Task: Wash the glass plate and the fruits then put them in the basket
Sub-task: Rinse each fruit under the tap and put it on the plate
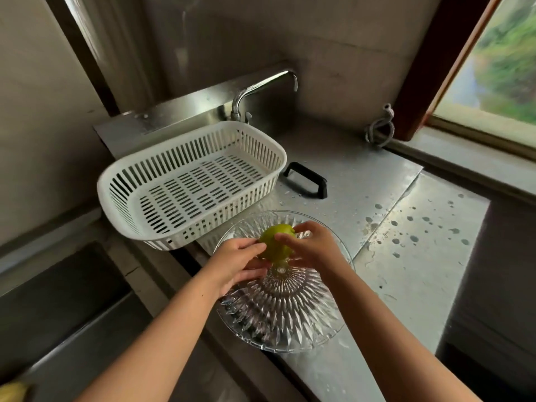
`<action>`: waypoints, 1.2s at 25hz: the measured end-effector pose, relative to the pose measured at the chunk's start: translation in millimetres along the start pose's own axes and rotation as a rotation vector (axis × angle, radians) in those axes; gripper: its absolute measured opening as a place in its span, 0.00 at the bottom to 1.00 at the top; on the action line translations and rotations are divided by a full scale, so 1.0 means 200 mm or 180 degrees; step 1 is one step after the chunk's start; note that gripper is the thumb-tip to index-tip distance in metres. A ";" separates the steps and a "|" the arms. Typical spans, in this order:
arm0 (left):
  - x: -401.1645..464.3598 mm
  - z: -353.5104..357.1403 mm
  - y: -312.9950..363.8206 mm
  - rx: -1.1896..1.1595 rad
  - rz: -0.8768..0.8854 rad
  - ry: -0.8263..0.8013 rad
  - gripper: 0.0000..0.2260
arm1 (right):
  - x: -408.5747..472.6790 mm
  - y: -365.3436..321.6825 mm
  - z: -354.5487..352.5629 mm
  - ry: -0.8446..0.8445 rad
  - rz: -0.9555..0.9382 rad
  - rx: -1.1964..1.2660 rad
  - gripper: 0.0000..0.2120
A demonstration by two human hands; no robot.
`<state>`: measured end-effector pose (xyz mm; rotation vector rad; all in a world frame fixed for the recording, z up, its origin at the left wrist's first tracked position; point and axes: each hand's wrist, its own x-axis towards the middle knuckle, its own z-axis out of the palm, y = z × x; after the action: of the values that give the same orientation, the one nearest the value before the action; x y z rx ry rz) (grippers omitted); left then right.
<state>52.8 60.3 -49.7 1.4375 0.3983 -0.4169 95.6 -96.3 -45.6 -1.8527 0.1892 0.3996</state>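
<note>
A round cut-glass plate (285, 311) lies on the steel counter, its near left edge hanging over the sink. Above the plate's far half, a green fruit (275, 242) is gripped from both sides: my left hand (237, 264) presses on its left, my right hand (311, 246) on its right and top. The white slotted basket (121, 224) stands empty just beyond and to the left, tilted over the sink's corner. A bit of a yellow fruit (13, 391) shows at the bottom left corner.
A chrome faucet (261, 88) rises behind the basket, spout pointing right. The sink (58, 300) is at the left. A steel cover with a black handle (306, 179) and water drops spans the counter. A coiled hose (380, 130) and window sill stand at right.
</note>
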 end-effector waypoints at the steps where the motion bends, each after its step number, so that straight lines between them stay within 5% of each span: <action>1: 0.00 0.00 0.00 -0.0048 -0.0020 0.0008 0.04 | 0.00 0.00 0.01 0.0009 -0.0010 -0.0106 0.22; 9: -0.02 -0.01 0.00 0.0074 0.0027 0.0214 0.05 | -0.02 -0.02 0.04 -0.0137 -0.0097 -0.0425 0.21; 17: -0.25 -0.12 0.07 -0.0409 0.0179 0.0319 0.12 | -0.24 -0.08 0.07 0.0071 -0.0352 0.0284 0.16; 30: -1.27 -1.17 -0.39 -0.1303 -0.0177 0.2031 0.12 | -0.74 -0.20 1.48 -0.2040 -0.0340 -0.0593 0.11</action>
<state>-209.1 296.4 -11.2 1.1301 0.9787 0.0964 -81.9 186.0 -35.4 -1.8097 -0.3929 0.9335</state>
